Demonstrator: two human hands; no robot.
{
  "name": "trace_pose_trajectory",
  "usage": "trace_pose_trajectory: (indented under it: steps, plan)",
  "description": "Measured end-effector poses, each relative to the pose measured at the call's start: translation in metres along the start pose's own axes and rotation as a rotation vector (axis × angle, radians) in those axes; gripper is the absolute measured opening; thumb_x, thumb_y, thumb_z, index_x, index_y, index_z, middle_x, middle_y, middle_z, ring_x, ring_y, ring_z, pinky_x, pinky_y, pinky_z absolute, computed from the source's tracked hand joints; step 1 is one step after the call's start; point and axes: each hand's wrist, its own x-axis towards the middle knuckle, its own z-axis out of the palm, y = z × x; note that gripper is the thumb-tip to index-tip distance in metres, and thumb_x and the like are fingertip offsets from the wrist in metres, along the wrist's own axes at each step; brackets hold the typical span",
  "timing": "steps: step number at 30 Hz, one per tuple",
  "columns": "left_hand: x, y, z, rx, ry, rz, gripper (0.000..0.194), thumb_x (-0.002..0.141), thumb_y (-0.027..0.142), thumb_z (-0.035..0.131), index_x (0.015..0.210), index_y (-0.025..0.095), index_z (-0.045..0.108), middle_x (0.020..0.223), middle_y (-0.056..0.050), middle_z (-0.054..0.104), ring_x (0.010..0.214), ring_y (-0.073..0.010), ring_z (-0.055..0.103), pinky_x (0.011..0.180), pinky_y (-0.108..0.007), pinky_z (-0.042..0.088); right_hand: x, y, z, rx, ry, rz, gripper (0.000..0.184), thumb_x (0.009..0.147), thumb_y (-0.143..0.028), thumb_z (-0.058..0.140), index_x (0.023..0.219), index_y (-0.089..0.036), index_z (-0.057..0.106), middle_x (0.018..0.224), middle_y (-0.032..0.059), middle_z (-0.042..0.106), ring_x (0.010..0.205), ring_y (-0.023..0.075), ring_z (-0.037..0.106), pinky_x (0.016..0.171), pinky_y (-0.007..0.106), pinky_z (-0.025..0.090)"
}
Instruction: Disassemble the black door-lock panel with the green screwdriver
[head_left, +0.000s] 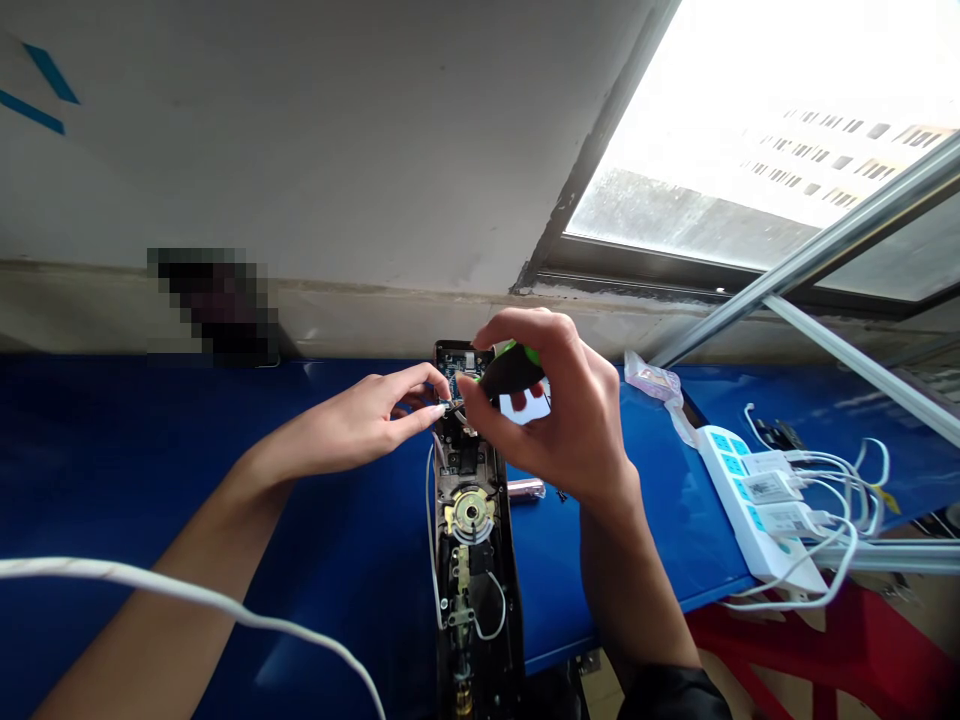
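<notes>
A long black device housing (471, 575), open and showing its inner parts, lies lengthwise before me; it looks like an electronic door lock. At its far end is a circuit board (451, 362), partly covered by my hands. My right hand (574, 405) grips a screwdriver (511, 371) with a black and green handle, its tip end pointing down-left at the board's near edge. My left hand (375, 415) reaches in from the left, thumb and forefinger closed together beside that tip. What they pinch is too small to make out. A round metal mechanism (471, 512) sits mid-housing.
On the right, a white power strip (724, 480) carries several plugged chargers and cables. A clear plastic bag (651, 380) lies near the wall. Small black screws (562, 495) and a pinkish cylinder (526, 490) are right of the housing. A white cable (187, 592) crosses the left foreground.
</notes>
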Motion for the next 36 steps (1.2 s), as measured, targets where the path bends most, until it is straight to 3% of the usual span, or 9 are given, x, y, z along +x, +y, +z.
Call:
trace_pose_trajectory:
  steps: [3,7,13,19,23,25,31,36]
  plan:
    - [-0.0002,0.0003,0.0004,-0.008,0.007,-0.006,0.03,0.1,0.052,0.054,0.117,0.028,0.06,0.12,-0.002,0.074,0.114,-0.0271,0.069,0.1,-0.038,0.052,0.0005,0.001,0.0007,0.009,0.03,-0.014,0.03,0.09,-0.011,0.069,0.114,-0.025,0.059,0.102,-0.0002,0.071,0.075,0.0106,0.069,0.069,0.027,0.063]
    - [-0.001,0.0014,0.0006,-0.005,-0.002,-0.015,0.031,0.099,0.052,0.053,0.117,0.027,0.061,0.119,-0.003,0.075,0.113,-0.0274,0.069,0.1,-0.038,0.053,0.0008,-0.0004,-0.0009,0.084,0.008,-0.035,0.047,0.084,-0.005,0.064,0.124,-0.026,0.054,0.118,0.0057,0.069,0.091,0.0162,0.072,0.077,0.032,0.065]
    - [-0.0009,-0.0014,0.0009,-0.001,0.007,-0.001,0.031,0.099,0.053,0.054,0.117,0.029,0.061,0.119,-0.001,0.075,0.113,-0.0272,0.07,0.099,-0.037,0.053,-0.0004,-0.0007,0.0005,-0.009,0.013,-0.005,0.035,0.09,-0.012,0.069,0.119,-0.027,0.055,0.107,0.0008,0.072,0.074,0.0129,0.07,0.065,0.031,0.063]
    - [-0.001,-0.0005,0.0005,-0.005,0.003,-0.014,0.029,0.1,0.051,0.055,0.117,0.029,0.061,0.12,-0.001,0.074,0.113,-0.0257,0.07,0.1,-0.037,0.053,0.0002,0.0002,-0.0013,0.096,-0.028,-0.025,0.054,0.081,-0.004,0.063,0.128,-0.027,0.05,0.123,0.0059,0.068,0.086,0.0162,0.07,0.076,0.035,0.065]
    - [-0.001,-0.0003,0.001,-0.006,0.002,-0.006,0.028,0.1,0.051,0.055,0.118,0.029,0.061,0.12,0.0,0.075,0.114,-0.0256,0.07,0.1,-0.037,0.052,0.001,0.0014,-0.0004,0.019,-0.014,-0.017,0.039,0.09,-0.013,0.068,0.123,-0.026,0.054,0.115,0.0038,0.072,0.084,0.0154,0.071,0.072,0.033,0.064]
    - [-0.0006,-0.0009,0.0013,-0.003,0.005,-0.001,0.028,0.101,0.05,0.054,0.118,0.029,0.06,0.121,0.0,0.074,0.115,-0.0255,0.069,0.101,-0.037,0.052,0.0011,0.0021,0.0,0.035,-0.015,-0.012,0.034,0.092,-0.01,0.066,0.12,-0.025,0.055,0.112,0.0028,0.073,0.09,0.0144,0.072,0.077,0.03,0.065]
    - [-0.0003,0.0007,0.0003,0.025,-0.002,-0.013,0.027,0.102,0.049,0.052,0.118,0.029,0.061,0.119,0.001,0.074,0.112,-0.0247,0.069,0.099,-0.036,0.051,0.0005,0.0001,-0.0024,0.106,-0.013,-0.033,0.049,0.083,-0.004,0.066,0.127,-0.021,0.053,0.12,0.0051,0.067,0.09,0.0136,0.068,0.08,0.032,0.062]
    - [-0.0019,0.0022,-0.0009,0.043,0.008,-0.01,0.027,0.102,0.048,0.052,0.119,0.029,0.06,0.119,0.001,0.074,0.112,-0.0239,0.069,0.099,-0.034,0.051,0.0005,-0.0006,-0.0034,0.064,-0.02,0.007,0.03,0.093,-0.008,0.067,0.118,-0.023,0.058,0.108,0.0011,0.071,0.087,0.0113,0.07,0.079,0.028,0.063]
